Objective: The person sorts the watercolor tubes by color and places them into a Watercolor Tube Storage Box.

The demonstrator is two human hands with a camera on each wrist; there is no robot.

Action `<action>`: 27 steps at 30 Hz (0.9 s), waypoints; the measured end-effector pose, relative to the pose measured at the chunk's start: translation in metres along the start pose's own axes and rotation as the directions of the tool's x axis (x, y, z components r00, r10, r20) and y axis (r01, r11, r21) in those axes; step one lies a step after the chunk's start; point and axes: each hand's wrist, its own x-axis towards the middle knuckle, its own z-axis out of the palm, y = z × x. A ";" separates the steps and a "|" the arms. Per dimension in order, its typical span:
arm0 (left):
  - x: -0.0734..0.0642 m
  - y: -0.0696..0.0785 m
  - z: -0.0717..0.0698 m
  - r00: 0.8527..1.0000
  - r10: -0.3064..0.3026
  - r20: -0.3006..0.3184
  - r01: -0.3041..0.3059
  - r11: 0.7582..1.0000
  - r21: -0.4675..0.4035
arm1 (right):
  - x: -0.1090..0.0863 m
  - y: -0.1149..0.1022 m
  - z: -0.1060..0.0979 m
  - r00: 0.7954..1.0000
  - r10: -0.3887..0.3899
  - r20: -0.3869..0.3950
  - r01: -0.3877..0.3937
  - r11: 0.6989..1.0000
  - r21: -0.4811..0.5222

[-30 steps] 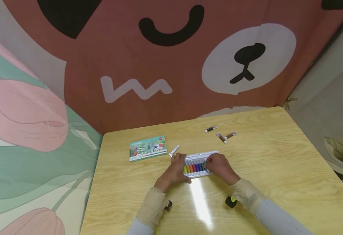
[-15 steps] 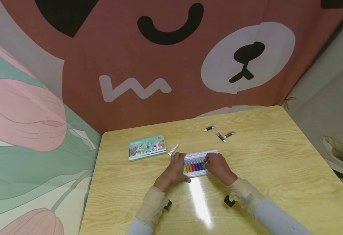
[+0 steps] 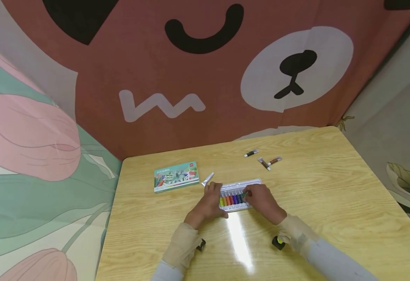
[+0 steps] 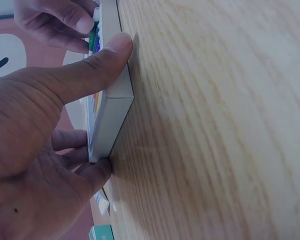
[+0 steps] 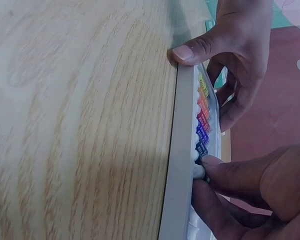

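A shallow white tray (image 3: 240, 184) holds a row of paint tubes (image 3: 231, 200) running from yellow through red and purple to dark blue. My left hand (image 3: 208, 203) grips the tray's left end. In the left wrist view, its thumb lies over the front wall and its fingers are at the far side. A green paint tube (image 4: 92, 37) with a white cap (image 5: 198, 171) is pinched between the thumb and fingers of my right hand (image 3: 263, 201), beside the dark blue tubes. That hand hides part of the tray's right end.
A green illustrated paint box (image 3: 176, 177) lies at the back left. Beside it rests a white paint tube (image 3: 208, 178). Farther back right lie a black tube (image 3: 251, 153) and two brown tubes (image 3: 263, 164). Behind the wooden table (image 3: 148, 234) hangs a printed curtain.
My right hand, with the green paint tube, has shifted slightly left toward the row of tubes. The left hand keeps its grip on the tray's end.
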 end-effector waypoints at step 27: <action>0.001 -0.002 0.002 1.000 0.011 -0.006 -0.011 1.000 -0.021 | 0.000 0.003 -0.003 0.994 -0.098 0.049 0.100 0.994 -0.039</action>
